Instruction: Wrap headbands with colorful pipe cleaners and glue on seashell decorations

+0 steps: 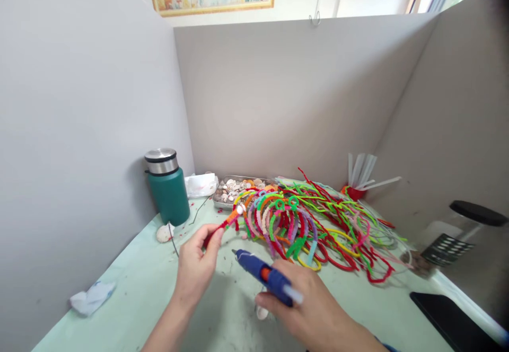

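My left hand (199, 259) is closed, thumb against fingers, on one end of a red and orange pipe cleaner (230, 218). At its far end is a small whitish piece (239, 209) that looks like a shell. My right hand (312, 296) is wrapped round a blue hot glue gun (254, 268), its nozzle pointing left toward my left hand without touching it. A clear glue stick (293, 293) sticks out of the gun's back. By my right thumb shows a small white shell (261, 313); whether it touches the thumb I cannot tell.
Behind my hands lie several pipe-cleaner rings (274, 219), a heap of loose pipe cleaners (338, 203) and a metal tray (217, 204) of shells. A green bottle (169, 195) stands left, glue sticks (361, 169) and a jar (449, 235) right. Grey partitions (302, 92) enclose the table.
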A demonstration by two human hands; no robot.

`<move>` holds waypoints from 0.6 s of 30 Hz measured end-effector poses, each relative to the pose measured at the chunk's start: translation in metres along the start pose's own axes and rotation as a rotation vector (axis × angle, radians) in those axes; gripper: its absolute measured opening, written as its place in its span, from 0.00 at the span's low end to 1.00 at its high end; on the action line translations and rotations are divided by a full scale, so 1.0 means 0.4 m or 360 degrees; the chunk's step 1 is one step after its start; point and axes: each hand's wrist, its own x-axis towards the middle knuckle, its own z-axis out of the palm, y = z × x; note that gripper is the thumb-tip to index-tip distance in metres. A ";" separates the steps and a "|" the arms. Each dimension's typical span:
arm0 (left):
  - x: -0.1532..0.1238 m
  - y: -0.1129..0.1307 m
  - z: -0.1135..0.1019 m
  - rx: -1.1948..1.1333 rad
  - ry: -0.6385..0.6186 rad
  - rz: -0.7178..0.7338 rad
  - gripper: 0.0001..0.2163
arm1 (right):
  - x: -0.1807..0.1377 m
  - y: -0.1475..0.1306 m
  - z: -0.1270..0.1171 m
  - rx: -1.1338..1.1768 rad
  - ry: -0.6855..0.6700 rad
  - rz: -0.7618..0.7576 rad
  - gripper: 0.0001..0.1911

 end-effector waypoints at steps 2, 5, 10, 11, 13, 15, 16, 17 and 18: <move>0.005 -0.006 -0.005 0.0006 0.0095 -0.0025 0.10 | -0.010 -0.005 0.049 -0.0307 -0.0104 -0.0043 0.12; 0.007 -0.014 -0.010 0.0019 0.0138 -0.0036 0.11 | -0.024 -0.015 0.120 -0.0666 -0.0240 -0.0163 0.14; -0.002 -0.013 -0.011 0.0039 0.0089 -0.0039 0.11 | -0.007 0.010 0.074 -0.0432 -0.0492 -0.0435 0.20; -0.004 -0.010 -0.010 0.0037 0.0079 -0.0032 0.11 | 0.004 0.024 0.046 -0.0442 -0.0413 -0.0388 0.17; -0.006 -0.006 -0.008 0.0032 0.0061 -0.0006 0.11 | 0.028 0.060 -0.004 -0.0662 -0.0219 -0.0156 0.07; -0.006 -0.003 -0.006 0.0019 0.0048 0.0019 0.10 | 0.050 0.095 -0.028 -0.0754 -0.0193 -0.0054 0.06; -0.006 -0.003 -0.005 0.0010 0.0044 0.0027 0.10 | 0.057 0.110 -0.028 -0.0793 -0.0219 -0.0027 0.06; -0.005 -0.002 -0.004 0.0001 0.0044 0.0032 0.10 | 0.062 0.122 -0.023 -0.0824 -0.0244 -0.0017 0.06; -0.005 -0.002 -0.004 -0.0007 0.0044 0.0037 0.10 | 0.064 0.132 -0.015 -0.0851 -0.0267 -0.0014 0.06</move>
